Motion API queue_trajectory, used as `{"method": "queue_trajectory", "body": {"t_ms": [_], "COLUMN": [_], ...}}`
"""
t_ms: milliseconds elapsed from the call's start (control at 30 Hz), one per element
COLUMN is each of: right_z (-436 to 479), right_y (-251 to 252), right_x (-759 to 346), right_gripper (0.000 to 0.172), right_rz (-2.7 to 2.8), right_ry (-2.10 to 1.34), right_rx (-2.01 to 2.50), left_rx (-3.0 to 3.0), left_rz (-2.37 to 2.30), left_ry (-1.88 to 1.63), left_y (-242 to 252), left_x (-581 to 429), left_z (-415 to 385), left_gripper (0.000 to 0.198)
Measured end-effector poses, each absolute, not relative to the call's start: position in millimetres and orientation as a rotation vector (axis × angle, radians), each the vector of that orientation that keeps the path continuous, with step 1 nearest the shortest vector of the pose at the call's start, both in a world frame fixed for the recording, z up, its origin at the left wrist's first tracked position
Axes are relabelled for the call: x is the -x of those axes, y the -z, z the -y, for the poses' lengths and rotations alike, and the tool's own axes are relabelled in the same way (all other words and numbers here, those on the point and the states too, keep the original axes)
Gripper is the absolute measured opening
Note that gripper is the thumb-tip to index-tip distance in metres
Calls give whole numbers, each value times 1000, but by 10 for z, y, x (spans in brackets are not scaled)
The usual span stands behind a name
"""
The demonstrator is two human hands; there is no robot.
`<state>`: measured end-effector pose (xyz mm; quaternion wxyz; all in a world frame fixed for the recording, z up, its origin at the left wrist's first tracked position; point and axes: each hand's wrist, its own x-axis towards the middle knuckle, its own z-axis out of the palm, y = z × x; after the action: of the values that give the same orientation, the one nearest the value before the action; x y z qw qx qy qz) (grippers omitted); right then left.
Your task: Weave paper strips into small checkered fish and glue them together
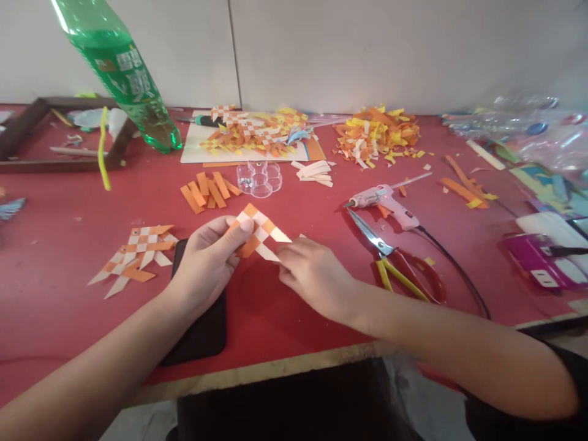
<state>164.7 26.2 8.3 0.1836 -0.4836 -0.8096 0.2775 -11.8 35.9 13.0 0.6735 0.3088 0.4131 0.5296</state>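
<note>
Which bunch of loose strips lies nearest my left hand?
The orange strips, left of the clear dish and just beyond your left hand; the pale strips lie right of the dish, farther away.

On my feed I saw a short, dark sleeve (pixel 491 419) at the right arm (pixel 413 324); the left forearm (pixel 124 343), left hand (pixel 209 251) and right hand (pixel 316 275) were bare.

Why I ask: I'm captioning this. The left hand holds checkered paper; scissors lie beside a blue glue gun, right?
Wrong colour: the head view shows scissors beside a pink glue gun. The left hand does hold checkered paper.
</note>
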Motion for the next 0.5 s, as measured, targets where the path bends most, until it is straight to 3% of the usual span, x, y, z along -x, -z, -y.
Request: {"method": "queue_trajectory", "body": {"t_ms": [167, 267, 367, 433, 500], "right_z": [-475, -754, -1234, -1613, -1968], "right_y": [-38, -124, -304, -407, -446], "right_x": [-1840, -2053, -2412, -2698, -2963], "right_gripper": [6, 13, 17, 17, 24], "right_rz": [1999, 1819, 1647, 1596, 1714], "right_ry": [-941, -823, -530, -83, 154], "right_rx": [1422, 1465, 1503, 1568, 1723], "left_rx": [-618, -569, -565, -570, -562], "left_rz": [-956, -974, -996, -1011, -1018], "left_ry": [-1240, -1253, -1219, -1211, -1210], "left_y": [-132, -135, -134, -132, -131], "left_x": [130, 133, 133, 134, 136], "left_z": [-356, -361, -361, -361, -365], "left_gripper": [14, 17, 20, 21, 22]}}
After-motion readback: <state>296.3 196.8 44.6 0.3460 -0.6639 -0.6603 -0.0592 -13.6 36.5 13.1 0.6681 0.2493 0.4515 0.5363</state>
